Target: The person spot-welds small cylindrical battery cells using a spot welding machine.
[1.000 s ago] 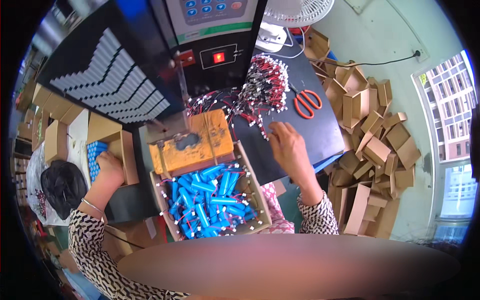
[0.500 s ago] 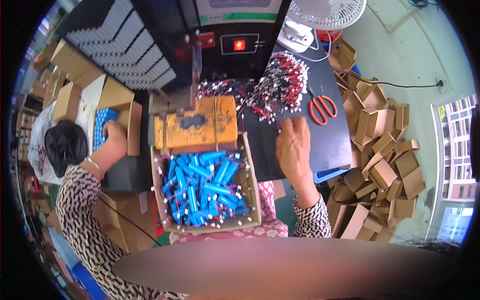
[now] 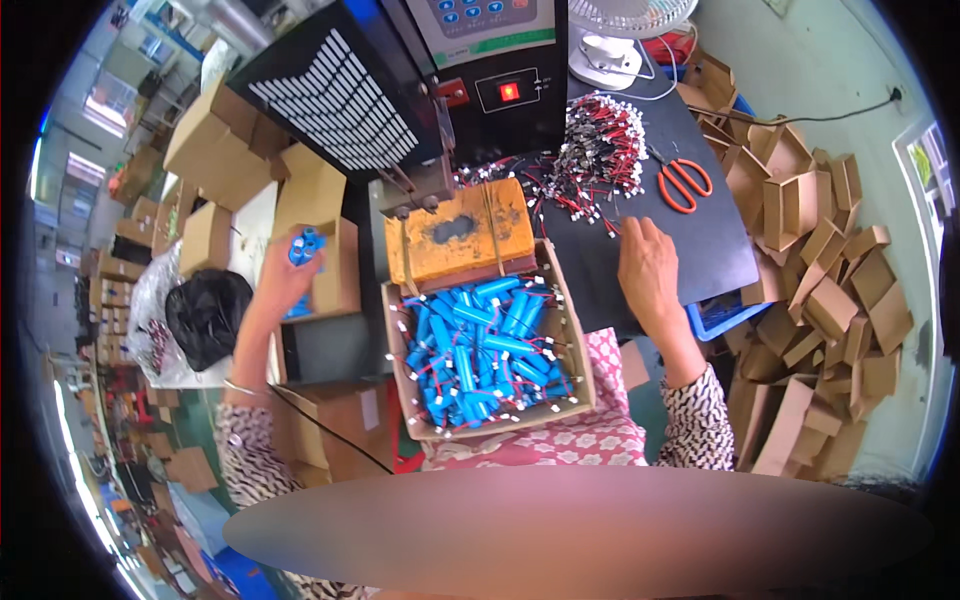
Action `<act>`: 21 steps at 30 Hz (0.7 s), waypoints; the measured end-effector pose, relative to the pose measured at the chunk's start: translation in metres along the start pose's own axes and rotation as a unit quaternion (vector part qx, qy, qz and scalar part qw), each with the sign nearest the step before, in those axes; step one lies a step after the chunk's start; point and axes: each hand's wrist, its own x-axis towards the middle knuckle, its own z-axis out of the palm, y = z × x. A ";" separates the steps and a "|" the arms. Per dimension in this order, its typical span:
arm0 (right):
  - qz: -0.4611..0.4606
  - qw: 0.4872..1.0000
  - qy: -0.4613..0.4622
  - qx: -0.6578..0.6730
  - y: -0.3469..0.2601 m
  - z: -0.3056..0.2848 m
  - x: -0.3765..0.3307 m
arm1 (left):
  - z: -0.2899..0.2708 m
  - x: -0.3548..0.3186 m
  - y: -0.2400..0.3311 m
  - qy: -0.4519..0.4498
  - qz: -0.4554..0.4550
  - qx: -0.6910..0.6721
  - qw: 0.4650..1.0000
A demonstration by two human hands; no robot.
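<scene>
My left hand [image 3: 288, 280] is closed round several blue cylindrical battery cells [image 3: 306, 243], raised over an open cardboard box at the left. More blue cells show in that box, partly behind my hand. At the right, my right hand [image 3: 650, 268] hovers over the black table with its fingers drawn together. Its fingertips are beside a pile of red and black wire leads with white connectors [image 3: 600, 150]; what they pinch, if anything, is too small to make out. Between my arms, a carton [image 3: 590, 385] holds many blue cells with wires attached [image 3: 480, 350].
A black machine [image 3: 505, 130] with a lit red switch stands ahead, above a stained orange block [image 3: 460, 232]. Orange-handled scissors [image 3: 684, 186] lie right of the leads. A white fan [image 3: 605, 62] stands behind. Empty small cartons [image 3: 830, 310] heap at the right; a black bag [image 3: 208, 318] sits left.
My left hand has lifted out of the cardboard box with several blue cells in it. The whole view has shifted; my right hand remains near the wire leads.
</scene>
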 end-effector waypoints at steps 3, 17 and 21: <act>0.021 0.999 -0.019 0.030 -0.006 -0.010 0.005 | 0.033 -0.007 0.061 0.046 0.114 -0.326 0.937; -0.083 0.906 -0.111 0.400 -0.111 -0.045 0.052 | 0.102 0.000 0.097 0.173 0.239 -0.215 0.931; -0.024 0.862 -0.208 0.461 -0.121 -0.037 0.067 | 0.107 0.002 0.099 0.168 0.222 -0.228 0.933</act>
